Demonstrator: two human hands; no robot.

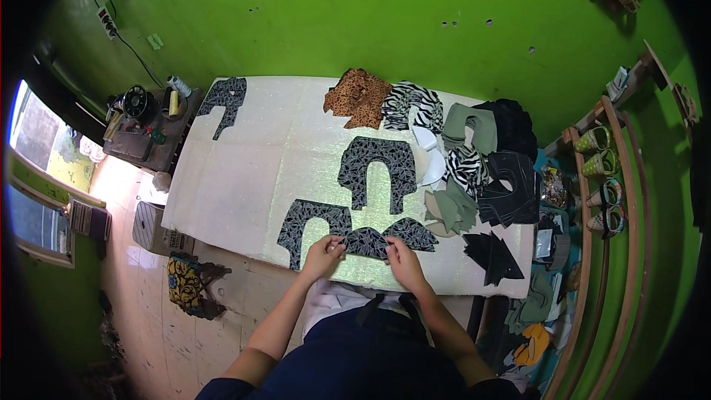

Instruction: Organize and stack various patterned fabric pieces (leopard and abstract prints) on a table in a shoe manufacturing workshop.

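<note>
Between my hands is a small black-and-grey patterned fabric piece [366, 243], cut with a curved edge. My left hand [324, 257] pinches its left end and my right hand [404, 261] pinches its right end, near the table's front edge. Just behind my left hand lies a U-shaped piece [296, 226] of the same pattern. A similar curved piece [413, 235] lies beyond my right hand, partly overlapped by the held one. Farther back, a larger U-shaped patterned piece [376, 167] rests flat. Another such piece [228, 100] lies at the far left corner.
The pale table [229, 170] stands against a green wall. Along its right side lie leopard-print pieces [357, 96], zebra-print pieces [415, 106], olive pieces [449, 207] and black pieces [509, 192]. A sewing machine table [152, 130] is at left. A wooden shoe rack [574, 252] stands right.
</note>
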